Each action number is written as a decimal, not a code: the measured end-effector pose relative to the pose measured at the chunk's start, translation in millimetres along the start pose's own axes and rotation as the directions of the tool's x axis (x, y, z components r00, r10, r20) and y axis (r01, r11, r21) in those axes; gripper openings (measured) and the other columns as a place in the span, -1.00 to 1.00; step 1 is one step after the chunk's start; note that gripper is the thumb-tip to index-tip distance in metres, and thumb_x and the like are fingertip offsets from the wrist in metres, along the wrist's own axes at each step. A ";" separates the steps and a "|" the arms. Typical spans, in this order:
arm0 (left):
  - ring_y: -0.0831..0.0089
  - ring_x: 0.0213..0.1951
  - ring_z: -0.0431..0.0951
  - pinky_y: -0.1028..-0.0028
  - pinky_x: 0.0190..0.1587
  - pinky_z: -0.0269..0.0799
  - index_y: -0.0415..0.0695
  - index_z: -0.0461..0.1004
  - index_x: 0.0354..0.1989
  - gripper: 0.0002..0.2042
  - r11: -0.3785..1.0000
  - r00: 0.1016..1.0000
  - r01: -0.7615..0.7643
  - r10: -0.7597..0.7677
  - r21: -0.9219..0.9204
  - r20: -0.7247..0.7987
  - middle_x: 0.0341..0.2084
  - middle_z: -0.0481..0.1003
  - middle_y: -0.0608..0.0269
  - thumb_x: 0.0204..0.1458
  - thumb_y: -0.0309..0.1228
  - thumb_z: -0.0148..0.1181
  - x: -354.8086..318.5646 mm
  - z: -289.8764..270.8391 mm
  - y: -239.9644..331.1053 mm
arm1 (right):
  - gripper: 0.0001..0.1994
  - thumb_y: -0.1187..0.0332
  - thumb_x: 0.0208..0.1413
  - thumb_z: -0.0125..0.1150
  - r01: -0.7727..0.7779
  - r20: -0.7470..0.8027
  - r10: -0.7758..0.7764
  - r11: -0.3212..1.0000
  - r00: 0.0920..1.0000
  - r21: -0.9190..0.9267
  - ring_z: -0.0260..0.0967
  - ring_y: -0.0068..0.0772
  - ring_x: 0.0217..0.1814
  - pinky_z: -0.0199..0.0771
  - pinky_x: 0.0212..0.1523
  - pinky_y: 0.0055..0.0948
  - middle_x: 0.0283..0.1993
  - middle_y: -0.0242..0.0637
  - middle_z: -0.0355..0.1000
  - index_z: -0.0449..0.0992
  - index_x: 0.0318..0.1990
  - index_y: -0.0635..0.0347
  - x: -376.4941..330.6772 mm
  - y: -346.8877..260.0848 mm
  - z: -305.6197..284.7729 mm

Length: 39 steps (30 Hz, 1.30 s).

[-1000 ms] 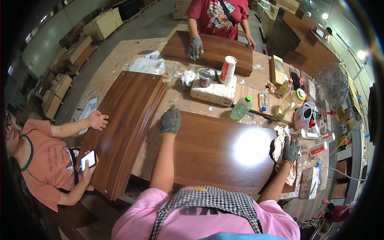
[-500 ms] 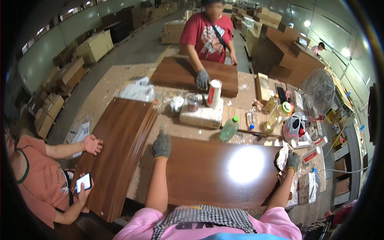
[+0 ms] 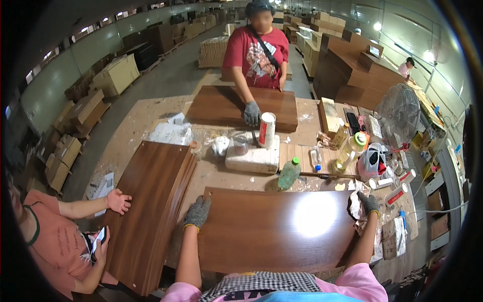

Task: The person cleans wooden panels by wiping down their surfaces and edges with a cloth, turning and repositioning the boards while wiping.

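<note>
A dark brown wooden panel (image 3: 261, 231) lies in front of me with a bright light reflection on its right half. My left hand (image 3: 197, 211), in a grey knit glove, is closed on the panel's left edge near the far corner. At the right end, my gloved right hand (image 3: 371, 204) is closed against a crumpled white cloth (image 3: 356, 205) beside the panel edge. Its fingertips are partly hidden. A curved stack of brown panels (image 3: 151, 201) stands to the left of my left hand. Beyond the panel is a green-capped bottle (image 3: 289, 174).
A seated person (image 3: 55, 236) at left holds a phone (image 3: 99, 240) and rests a hand by the stack. Across the table, a person in red (image 3: 259, 55) touches another brown panel (image 3: 216, 103). A white block (image 3: 251, 158) bears a can (image 3: 267, 130). Bottles, cans and a fan (image 3: 400, 110) are at right.
My left hand has come nearer to me, from the panel's far left corner onto its left edge, its fingers now curled. My right hand stays at the right end. The seated person's phone has tilted.
</note>
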<state>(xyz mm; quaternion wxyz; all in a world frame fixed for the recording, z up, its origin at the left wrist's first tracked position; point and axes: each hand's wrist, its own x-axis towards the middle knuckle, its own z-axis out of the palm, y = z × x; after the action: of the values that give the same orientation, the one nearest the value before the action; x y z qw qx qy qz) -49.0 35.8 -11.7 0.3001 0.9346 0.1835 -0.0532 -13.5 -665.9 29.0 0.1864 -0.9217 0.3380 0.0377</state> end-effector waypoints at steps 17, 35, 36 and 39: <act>0.08 0.27 0.40 0.25 0.24 0.38 -0.20 0.44 0.19 -0.63 0.975 0.977 -0.213 0.214 0.061 -0.009 0.28 0.39 -0.01 0.24 -0.38 0.02 24.7 42.5 -46.4 | -0.18 -0.40 0.06 0.10 -0.046 -0.131 0.038 0.997 0.991 -0.056 0.47 0.18 0.21 0.38 0.25 -0.06 0.05 0.21 0.55 0.66 -0.01 0.31 2.6 10.5 11.3; -0.24 0.25 0.37 -0.02 0.30 0.29 -0.38 0.23 0.33 -0.43 0.943 0.905 -0.150 0.253 0.298 -0.342 0.28 0.32 -0.35 0.32 -0.17 0.00 -38.6 -13.4 33.4 | -0.12 -0.41 0.08 0.09 -0.065 -0.188 0.064 0.998 0.980 0.001 0.38 0.22 0.30 0.34 0.31 -0.06 0.20 0.24 0.46 0.54 0.15 0.36 -8.9 10.3 11.3; -0.24 0.25 0.37 -0.02 0.30 0.29 -0.38 0.23 0.33 -0.43 0.942 0.906 -0.156 0.257 0.298 -0.338 0.28 0.32 -0.35 0.32 -0.17 0.00 -49.6 -22.3 35.5 | -0.12 -0.41 0.08 0.09 -0.071 -0.189 0.069 0.998 0.979 0.000 0.38 0.22 0.30 0.34 0.31 -0.06 0.20 0.24 0.46 0.54 0.15 0.36 -9.6 11.7 12.5; -0.23 0.33 0.29 0.01 0.39 0.18 -0.37 0.21 0.37 -0.41 0.966 0.879 -0.214 0.254 0.143 -0.403 0.31 0.28 -0.36 0.32 -0.16 0.03 -101.9 -50.2 38.2 | -0.12 -0.41 0.08 0.09 -0.047 -0.178 0.043 0.999 0.983 -0.023 0.38 0.24 0.30 0.34 0.30 -0.05 0.20 0.24 0.46 0.53 0.15 0.36 -4.2 14.2 14.2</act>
<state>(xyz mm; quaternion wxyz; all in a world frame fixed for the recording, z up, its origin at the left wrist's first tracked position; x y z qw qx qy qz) -129.6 4.5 71.3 0.2137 0.9525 0.1266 0.1761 -25.0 -668.1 12.1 0.1420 -0.9160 0.3735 -0.0359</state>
